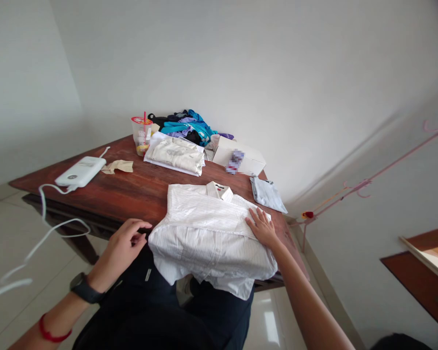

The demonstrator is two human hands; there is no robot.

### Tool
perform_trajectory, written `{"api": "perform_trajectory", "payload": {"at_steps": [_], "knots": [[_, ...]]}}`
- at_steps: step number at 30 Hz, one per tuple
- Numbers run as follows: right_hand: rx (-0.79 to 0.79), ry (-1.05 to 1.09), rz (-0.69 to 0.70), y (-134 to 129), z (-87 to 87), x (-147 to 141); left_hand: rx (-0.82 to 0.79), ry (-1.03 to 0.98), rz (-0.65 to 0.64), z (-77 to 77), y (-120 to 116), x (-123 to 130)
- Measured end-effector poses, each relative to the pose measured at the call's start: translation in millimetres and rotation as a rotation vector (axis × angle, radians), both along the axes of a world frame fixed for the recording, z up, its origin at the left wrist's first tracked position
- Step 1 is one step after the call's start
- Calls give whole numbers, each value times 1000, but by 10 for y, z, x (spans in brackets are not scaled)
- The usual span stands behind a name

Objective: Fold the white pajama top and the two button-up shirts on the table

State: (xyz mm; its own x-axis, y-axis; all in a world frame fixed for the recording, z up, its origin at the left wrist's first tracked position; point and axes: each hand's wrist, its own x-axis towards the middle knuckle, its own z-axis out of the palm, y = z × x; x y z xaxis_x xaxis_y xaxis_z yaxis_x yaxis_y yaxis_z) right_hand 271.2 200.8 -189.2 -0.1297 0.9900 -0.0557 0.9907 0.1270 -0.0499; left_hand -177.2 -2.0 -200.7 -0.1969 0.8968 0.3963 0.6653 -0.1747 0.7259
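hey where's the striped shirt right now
In the head view, the striped shirt lies mid-picture over the near edge of the table, its right side under the right hand.

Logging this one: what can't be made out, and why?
All in the head view:
Underside of the striped shirt: hidden by its top.
Palm of the right hand: hidden by its back.
White cable: cut off by the left edge.
Collar label: lettering too small.

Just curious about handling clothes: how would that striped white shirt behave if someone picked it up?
The shirt would probably be floppy, since its lower part droops over the table's edge. The collar may keep its shape better, as it looks neatly folded. Pushed, the shirt would likely bunch, given its creases.
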Motion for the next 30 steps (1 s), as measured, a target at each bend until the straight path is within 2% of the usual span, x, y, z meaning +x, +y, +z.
{"api": "perform_trajectory", "payload": {"at_steps": [2,5,8,10,12,14,16,19,22,24,27,30], "knots": [[44,-20,0,-31,64,-74,-33,-63,28,43,-58,-27],[150,-5,80,-37,214,-285,-13,-71,35,248,-16,5],[175,81,186,5,418,-612,55,40,-59,497,294,118],[165,152,278,30,551,-883,66,201,-180,571,621,212],[157,222,398,26,645,-1186,0,381,-310,529,951,294],[157,275,534,-3,678,-1513,-108,536,-381,405,1203,344],[126,316,685,-30,645,-1847,-161,643,-390,268,1335,356],[26,384,844,-3,510,-2299,-132,720,-371,163,1354,334],[-87,406,834,103,344,-2609,-75,731,-360,191,1311,331],[-105,399,802,167,256,-2715,-43,731,-359,225,1305,348],[-63,419,803,180,198,-2742,-51,725,-351,225,1328,377],[-43,462,786,90,222,-2620,-88,704,-338,161,1350,370]]}}
